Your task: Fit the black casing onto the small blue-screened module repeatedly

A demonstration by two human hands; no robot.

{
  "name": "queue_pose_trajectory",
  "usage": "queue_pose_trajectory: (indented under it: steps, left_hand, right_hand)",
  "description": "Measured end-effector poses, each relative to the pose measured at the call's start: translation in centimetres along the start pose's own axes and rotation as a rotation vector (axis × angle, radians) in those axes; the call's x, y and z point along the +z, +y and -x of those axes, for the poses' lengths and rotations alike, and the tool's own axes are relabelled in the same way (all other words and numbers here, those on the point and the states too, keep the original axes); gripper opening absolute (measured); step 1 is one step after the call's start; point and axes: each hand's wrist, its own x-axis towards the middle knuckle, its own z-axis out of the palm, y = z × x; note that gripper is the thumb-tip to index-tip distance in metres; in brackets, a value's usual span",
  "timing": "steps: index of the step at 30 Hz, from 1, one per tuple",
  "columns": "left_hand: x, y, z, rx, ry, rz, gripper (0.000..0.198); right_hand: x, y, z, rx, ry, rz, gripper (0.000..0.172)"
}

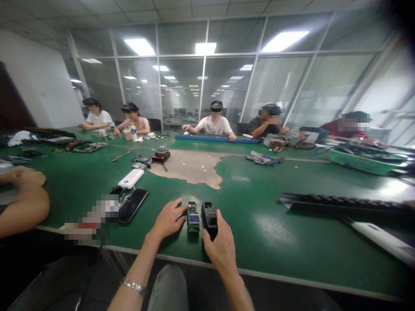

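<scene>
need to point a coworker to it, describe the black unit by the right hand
At the near edge of the green workbench, two small devices sit between the left hand and right hand. Pick the black box-shaped unit, touching the right hand; its neighbour is a green circuit board with a small blue screen.

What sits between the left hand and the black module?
A small green circuit board, seen in the head view, lies between the left hand and the black module.
</scene>
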Motion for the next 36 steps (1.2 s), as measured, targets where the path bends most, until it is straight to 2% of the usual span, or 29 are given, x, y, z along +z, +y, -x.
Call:
queue_pose_trajectory:
  steps: [11,16,20,24,28,36]
  left_hand:
    - [0.3,-0.3,-0.1,0.017,-0.018,-0.043,0.044]
    - [0.7,-0.8,0.0,-0.021,0.005,-0.014,0.044]
    - [0.8,-0.8,0.1,-0.025,0.035,0.026,0.041]
    - [0.8,-0.8,0.2,-0.029,0.039,0.03,0.041]
    - [1.0,-1.0,0.2,-0.035,0.061,0.047,0.04]
    - [1.2,-1.3,0.2,-0.047,0.087,0.081,0.041]
  right_hand:
    - [0.4,0.3,0.3,0.002,0.005,0.001,0.066]
    - [-0.4,-0.3,0.1,0.138,0.05,-0.094,0.067]
    - [-1.7,-1.9,-0.6,0.211,0.049,-0.193,0.068]
    - [-2.3,-4.1,-1.2,0.104,0.024,-0.261,0.065]
    - [-1.4,-5.8,-1.3,0.012,0.001,-0.245,0.061]
    - [0.8,-6.3,-1.3,-0.042,-0.031,-0.127,0.061]
